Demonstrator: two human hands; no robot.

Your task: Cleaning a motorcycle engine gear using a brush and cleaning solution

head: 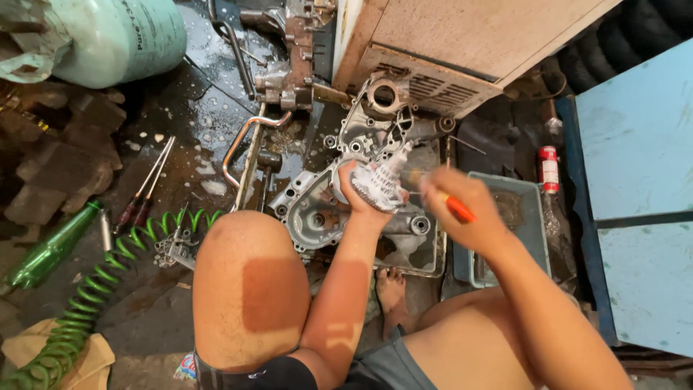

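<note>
Grey metal gear cluster (379, 184) gripped in left hand (359, 195), lifted above engine case (317, 209) & tray (426, 263) to catch drips; right hand (462, 209) closed round orange-handled brush (455, 207), working its teeth.

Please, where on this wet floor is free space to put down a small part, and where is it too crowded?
Free patches: the wet floor between the two screwdrivers and the bent metal bar, and the floor between the green coiled hose and the knee. Crowded: around the engine cover, under the left hand and right hand, and by the grey tray.
</note>
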